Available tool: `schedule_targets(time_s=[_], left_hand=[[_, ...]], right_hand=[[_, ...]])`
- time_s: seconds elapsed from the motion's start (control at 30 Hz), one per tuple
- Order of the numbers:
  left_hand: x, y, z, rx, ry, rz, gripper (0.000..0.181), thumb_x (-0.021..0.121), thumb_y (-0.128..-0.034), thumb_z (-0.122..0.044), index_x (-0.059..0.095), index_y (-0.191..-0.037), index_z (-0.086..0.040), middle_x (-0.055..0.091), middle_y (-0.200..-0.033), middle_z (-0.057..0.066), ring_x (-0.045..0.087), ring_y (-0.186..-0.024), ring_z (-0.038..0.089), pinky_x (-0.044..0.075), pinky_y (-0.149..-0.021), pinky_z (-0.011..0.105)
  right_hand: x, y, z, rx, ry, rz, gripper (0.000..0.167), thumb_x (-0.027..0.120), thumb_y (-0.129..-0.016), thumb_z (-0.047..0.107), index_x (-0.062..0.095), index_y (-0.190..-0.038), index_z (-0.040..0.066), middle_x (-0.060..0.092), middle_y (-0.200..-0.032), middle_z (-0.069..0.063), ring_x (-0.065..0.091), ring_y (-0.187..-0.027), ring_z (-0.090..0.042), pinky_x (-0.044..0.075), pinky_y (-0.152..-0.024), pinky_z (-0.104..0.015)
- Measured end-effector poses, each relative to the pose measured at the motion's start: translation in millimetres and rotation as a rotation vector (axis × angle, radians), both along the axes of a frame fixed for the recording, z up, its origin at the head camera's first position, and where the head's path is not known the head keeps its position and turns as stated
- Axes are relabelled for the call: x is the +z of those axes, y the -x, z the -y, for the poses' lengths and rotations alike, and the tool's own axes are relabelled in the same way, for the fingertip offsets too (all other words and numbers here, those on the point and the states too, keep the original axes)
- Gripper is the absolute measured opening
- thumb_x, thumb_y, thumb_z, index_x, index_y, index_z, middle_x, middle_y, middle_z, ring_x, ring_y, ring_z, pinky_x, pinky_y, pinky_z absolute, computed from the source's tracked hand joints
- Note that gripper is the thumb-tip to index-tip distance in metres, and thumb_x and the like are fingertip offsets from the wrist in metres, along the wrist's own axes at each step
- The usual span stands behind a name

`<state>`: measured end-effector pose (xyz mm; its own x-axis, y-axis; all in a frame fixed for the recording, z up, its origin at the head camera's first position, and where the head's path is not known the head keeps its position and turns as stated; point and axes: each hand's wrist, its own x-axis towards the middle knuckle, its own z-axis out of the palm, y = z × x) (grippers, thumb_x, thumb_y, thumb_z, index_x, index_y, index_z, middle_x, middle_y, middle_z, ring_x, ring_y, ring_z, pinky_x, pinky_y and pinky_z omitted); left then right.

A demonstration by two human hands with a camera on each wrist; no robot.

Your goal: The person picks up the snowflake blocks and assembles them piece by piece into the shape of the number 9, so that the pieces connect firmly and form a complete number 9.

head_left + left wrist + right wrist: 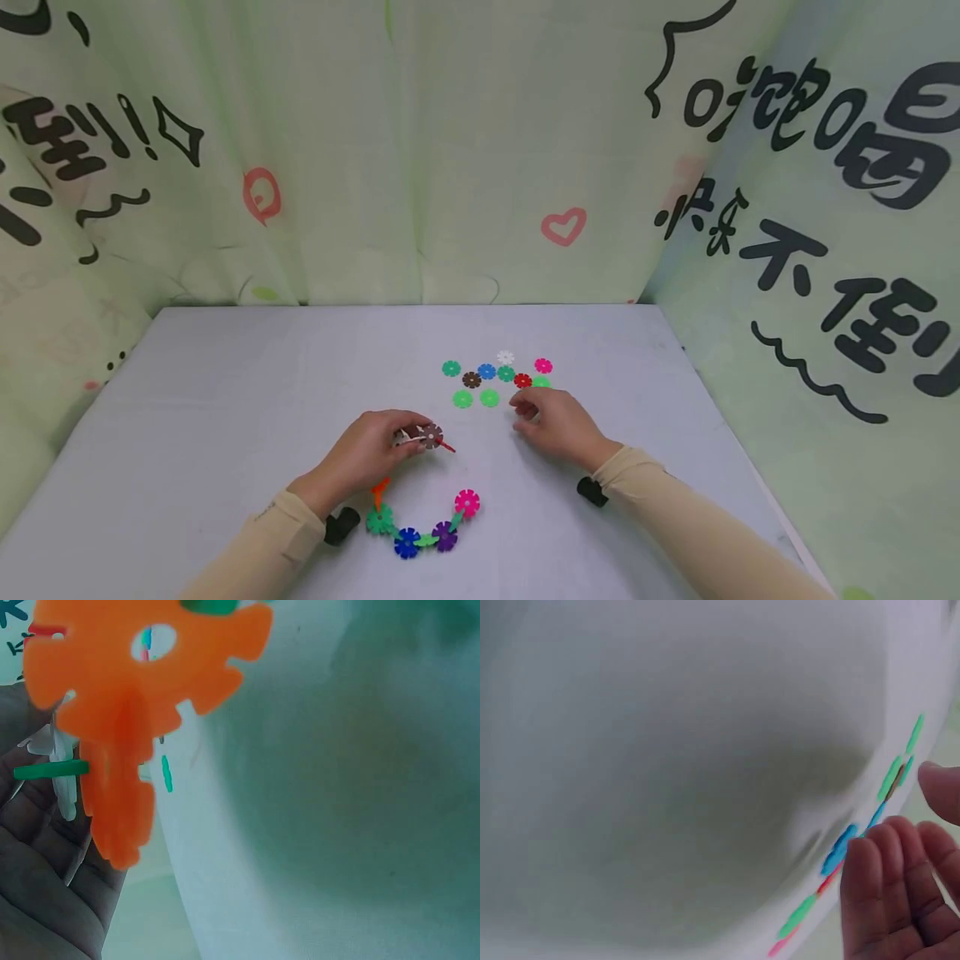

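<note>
My left hand [371,450] pinches one end of a chain of interlocking notched plastic discs, at a brown disc [431,434] with a red disc [447,447] slotted into it edge-on. From that hand the chain curves down past an orange disc [82,667] and green, blue [407,543] and purple discs to a pink disc [467,503] at its other end. My right hand [558,425] hovers at the near edge of the loose discs, fingers slightly bent. Nothing shows between its thumb and fingers in the right wrist view.
Several loose discs lie beyond my right hand, among them a brown one [472,380], a red one [522,381], a white one [506,357] and a light green one [489,398]. The white table [247,367] is bordered by printed curtains [465,150] at the back and sides.
</note>
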<state>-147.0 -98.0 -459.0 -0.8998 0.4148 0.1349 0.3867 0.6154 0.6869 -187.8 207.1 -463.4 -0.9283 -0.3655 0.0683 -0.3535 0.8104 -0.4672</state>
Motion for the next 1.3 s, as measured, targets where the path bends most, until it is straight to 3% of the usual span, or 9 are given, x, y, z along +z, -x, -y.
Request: schedule_targets(time_s=[0.13, 0.5, 0.73, 0.93, 1.17, 1.3], left_hand=[[-0.4, -0.1, -0.1, -0.007, 0.003, 0.007, 0.028, 0.079, -0.086, -0.012, 0.074, -0.113, -0.017, 0.07, -0.101, -0.014, 0.062, -0.087, 0.006, 0.053, -0.075, 0.027], [-0.7, 0.0, -0.3, -0.016, 0.001, 0.012, 0.028, 0.079, -0.0868, -0.014, 0.073, -0.114, -0.018, 0.069, -0.098, -0.016, 0.062, -0.09, 0.006, 0.053, -0.078, 0.03], [-1.5, 0.0, -0.8, -0.018, 0.014, 0.01, 0.027, 0.078, -0.0875, -0.017, 0.073, -0.114, -0.02, 0.067, -0.096, -0.017, 0.062, -0.091, 0.006, 0.053, -0.079, 0.031], [-1.8, 0.5, -1.2, -0.015, 0.01, 0.01, 0.027, 0.078, -0.0875, -0.017, 0.073, -0.114, -0.02, 0.067, -0.097, -0.017, 0.062, -0.09, 0.006, 0.053, -0.078, 0.03], [-2.4, 0.5, -0.8, -0.01, -0.003, 0.019, 0.028, 0.079, -0.0869, -0.014, 0.073, -0.114, -0.018, 0.068, -0.097, -0.017, 0.062, -0.09, 0.006, 0.053, -0.079, 0.03], [-2.6, 0.0, -0.2, 0.0, -0.011, 0.025, 0.027, 0.079, -0.0867, -0.013, 0.073, -0.113, -0.019, 0.067, -0.097, -0.017, 0.061, -0.09, 0.007, 0.053, -0.077, 0.029]], right_hand=[[-3.9, 9.4, -14, -0.081, -0.029, 0.068, 0.036, 0.082, -0.084, 0.014, 0.069, -0.117, 0.007, 0.066, -0.095, 0.005, 0.062, -0.089, -0.013, 0.054, -0.082, -0.033], [-9.4, 22.7, -20, -0.126, -0.06, 0.089, 0.037, 0.077, -0.089, 0.021, 0.067, -0.124, 0.013, 0.057, -0.079, 0.004, 0.054, -0.072, -0.015, 0.048, -0.066, -0.03], [-7.4, 25.3, -17, -0.145, -0.082, 0.12, 0.032, 0.078, -0.089, 0.021, 0.068, -0.118, 0.013, 0.056, -0.078, 0.002, 0.053, -0.072, -0.017, 0.048, -0.065, -0.03], [-4.3, 27.8, -16, -0.166, -0.095, 0.172, 0.029, 0.08, -0.085, 0.019, 0.065, -0.107, 0.008, 0.055, -0.088, -0.002, 0.054, -0.082, -0.02, 0.05, -0.074, -0.033], [-4.6, 23.6, -15, -0.193, -0.009, 0.234, 0.035, 0.082, -0.083, 0.016, 0.058, -0.108, 0.01, 0.059, -0.089, -0.002, 0.057, -0.083, -0.02, 0.053, -0.076, -0.033], [-0.8, 11.1, -5, -0.119, 0.088, 0.217, 0.026, 0.08, -0.085, 0.014, 0.063, -0.105, 0.013, 0.06, -0.083, 0.002, 0.057, -0.077, -0.017, 0.051, -0.07, -0.031]])
